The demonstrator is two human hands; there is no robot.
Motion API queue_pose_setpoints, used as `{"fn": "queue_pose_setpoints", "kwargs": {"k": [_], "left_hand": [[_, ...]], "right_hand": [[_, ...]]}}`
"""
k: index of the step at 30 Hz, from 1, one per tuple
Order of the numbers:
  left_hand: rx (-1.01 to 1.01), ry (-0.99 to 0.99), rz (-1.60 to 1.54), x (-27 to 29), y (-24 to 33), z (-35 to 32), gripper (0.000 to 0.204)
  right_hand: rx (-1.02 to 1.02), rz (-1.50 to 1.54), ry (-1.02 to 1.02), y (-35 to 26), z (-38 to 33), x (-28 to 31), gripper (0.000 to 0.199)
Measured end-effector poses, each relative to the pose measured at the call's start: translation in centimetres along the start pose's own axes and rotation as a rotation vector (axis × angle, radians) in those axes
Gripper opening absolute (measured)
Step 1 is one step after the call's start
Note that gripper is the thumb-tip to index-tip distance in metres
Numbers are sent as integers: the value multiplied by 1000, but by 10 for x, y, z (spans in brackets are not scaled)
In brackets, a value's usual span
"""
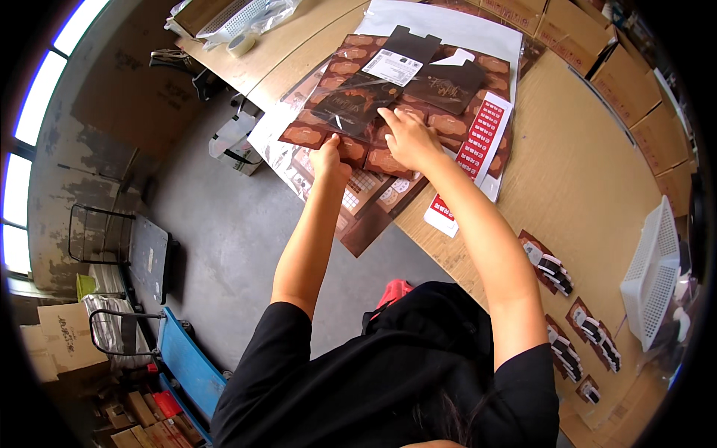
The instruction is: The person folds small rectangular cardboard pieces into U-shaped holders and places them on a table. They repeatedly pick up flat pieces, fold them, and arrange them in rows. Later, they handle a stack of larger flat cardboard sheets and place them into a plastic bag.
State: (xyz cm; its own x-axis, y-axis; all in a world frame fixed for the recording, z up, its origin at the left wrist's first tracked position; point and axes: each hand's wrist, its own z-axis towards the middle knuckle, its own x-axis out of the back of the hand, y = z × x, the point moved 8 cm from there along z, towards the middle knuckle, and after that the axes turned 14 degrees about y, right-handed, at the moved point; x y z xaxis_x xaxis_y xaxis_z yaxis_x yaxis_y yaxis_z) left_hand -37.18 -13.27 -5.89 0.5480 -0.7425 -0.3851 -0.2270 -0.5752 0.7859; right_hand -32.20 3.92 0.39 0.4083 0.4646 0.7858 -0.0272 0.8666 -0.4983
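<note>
A brown sheet printed with rows of lighter label shapes (302,134) lies near the table's corner. My left hand (328,160) is at its near edge, thumb on top and the other fingers curled and partly hidden. On the sheet lies a dark flattened carton (355,101) with a white label (392,67) at its upper part. My right hand (412,140) rests just beside this carton, fingers stretched toward its edge. A second dark carton piece (446,86) sits farther right. Close to my right forearm is a red-and-white sticker sheet (482,138).
Several small dark-and-white bundles (549,265) lie on the table (567,157) at right, near a white perforated basket (651,261). Cardboard boxes (627,78) line the far right. A tape roll (240,46) is at far left. Blue (187,358) and black trolleys (149,257) stand on the floor.
</note>
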Motion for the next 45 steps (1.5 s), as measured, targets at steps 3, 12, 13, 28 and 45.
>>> {"fn": "queue_pose_setpoints", "kwargs": {"k": [3, 12, 13, 28, 45], "left_hand": [[-23, -6, 77, 3, 9, 5, 20], [81, -132, 161, 11, 9, 31, 9], [81, -126, 169, 13, 10, 27, 9], [365, -301, 143, 26, 2, 28, 15], [156, -48, 81, 7, 1, 26, 13]], "right_hand": [[-4, -18, 82, 32, 8, -6, 35], [-110, 76, 1, 51, 19, 9, 37], [-96, 63, -12, 54, 20, 4, 37], [-35, -39, -30, 56, 15, -10, 40], [-34, 64, 6, 59, 12, -8, 41]]}}
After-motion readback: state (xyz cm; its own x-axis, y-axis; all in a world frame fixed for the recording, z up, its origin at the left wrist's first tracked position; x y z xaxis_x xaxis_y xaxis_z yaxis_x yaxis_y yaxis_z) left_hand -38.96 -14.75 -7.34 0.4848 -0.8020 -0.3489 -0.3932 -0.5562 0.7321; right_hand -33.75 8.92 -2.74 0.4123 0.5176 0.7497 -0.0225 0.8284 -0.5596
